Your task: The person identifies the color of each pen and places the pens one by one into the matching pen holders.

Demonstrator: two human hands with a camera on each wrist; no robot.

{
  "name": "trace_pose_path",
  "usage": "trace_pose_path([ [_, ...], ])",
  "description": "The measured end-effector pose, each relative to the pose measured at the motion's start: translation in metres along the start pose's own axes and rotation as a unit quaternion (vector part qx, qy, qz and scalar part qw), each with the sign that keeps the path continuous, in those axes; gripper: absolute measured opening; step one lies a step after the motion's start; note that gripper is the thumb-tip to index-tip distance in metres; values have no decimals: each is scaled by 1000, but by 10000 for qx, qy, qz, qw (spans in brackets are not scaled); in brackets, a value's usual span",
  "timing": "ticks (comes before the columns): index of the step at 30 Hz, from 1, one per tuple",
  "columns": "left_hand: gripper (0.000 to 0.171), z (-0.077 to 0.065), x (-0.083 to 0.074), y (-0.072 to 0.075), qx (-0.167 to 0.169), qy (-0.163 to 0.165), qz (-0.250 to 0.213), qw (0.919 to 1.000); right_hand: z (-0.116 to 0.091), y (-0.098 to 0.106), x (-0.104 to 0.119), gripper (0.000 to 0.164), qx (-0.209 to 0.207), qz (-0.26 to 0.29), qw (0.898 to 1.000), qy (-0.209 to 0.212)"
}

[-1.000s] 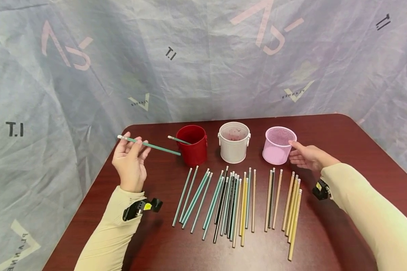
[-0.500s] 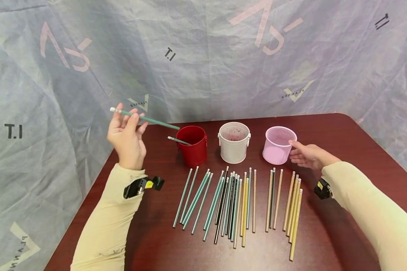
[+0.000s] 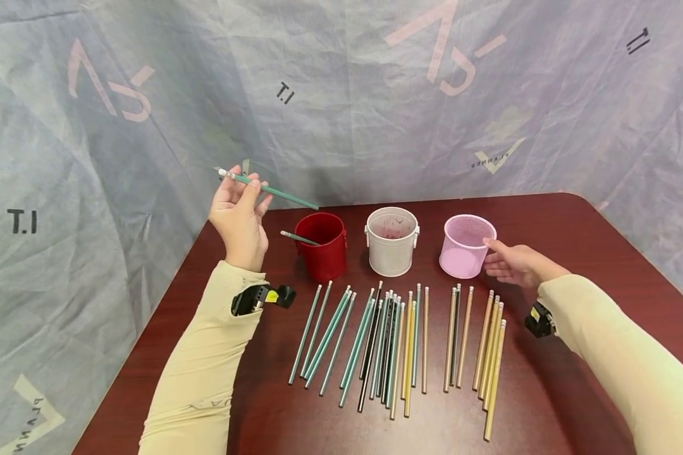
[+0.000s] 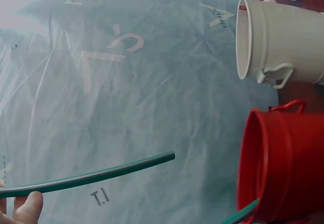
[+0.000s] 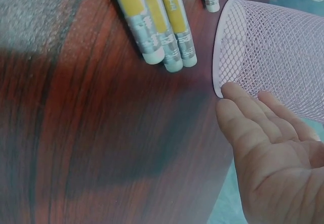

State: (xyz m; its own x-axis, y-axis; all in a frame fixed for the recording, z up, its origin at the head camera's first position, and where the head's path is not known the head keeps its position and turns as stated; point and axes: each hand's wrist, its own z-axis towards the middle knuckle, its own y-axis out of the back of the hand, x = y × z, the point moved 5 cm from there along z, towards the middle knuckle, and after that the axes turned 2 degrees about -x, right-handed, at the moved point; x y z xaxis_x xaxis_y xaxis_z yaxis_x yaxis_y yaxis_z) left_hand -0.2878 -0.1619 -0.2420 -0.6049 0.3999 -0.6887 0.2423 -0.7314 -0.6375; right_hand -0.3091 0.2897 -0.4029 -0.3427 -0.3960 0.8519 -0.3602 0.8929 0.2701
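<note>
In the head view my left hand [image 3: 239,227] pinches a green pencil [image 3: 287,196] near its white eraser end. The pencil tilts down to the right, its other tip above and apart from the red bucket [image 3: 323,260]. Another green pencil [image 3: 297,237] leans inside that bucket, eraser sticking out over the left rim. At the right, my right hand [image 3: 518,263] is beside the pink mesh cup [image 3: 462,260], thumb at its rim and fingers extended along its side. In the right wrist view these fingers [image 5: 248,115] look straight against the mesh.
A white bucket [image 3: 391,256] stands between the red bucket and the pink cup. Several green, black and gold pencils lie in a row across the brown table [image 3: 296,423], erasers toward the containers. A grey printed cloth [image 3: 341,114] hangs behind the table.
My left hand has lifted the green pencil from left of the red bucket, then moved right, bringing its tip above the bucket. My right hand stays at the pink cup.
</note>
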Motion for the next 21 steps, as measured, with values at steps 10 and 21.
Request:
trace_pose_path([
  [10,24,-11,38,16,-157,465,63,9988,0,1,-1,89,-114,93,9999,32],
  [21,20,-8,62,45,-515,548,412,9963,1,0,-2,91,-90,266,9996,100],
])
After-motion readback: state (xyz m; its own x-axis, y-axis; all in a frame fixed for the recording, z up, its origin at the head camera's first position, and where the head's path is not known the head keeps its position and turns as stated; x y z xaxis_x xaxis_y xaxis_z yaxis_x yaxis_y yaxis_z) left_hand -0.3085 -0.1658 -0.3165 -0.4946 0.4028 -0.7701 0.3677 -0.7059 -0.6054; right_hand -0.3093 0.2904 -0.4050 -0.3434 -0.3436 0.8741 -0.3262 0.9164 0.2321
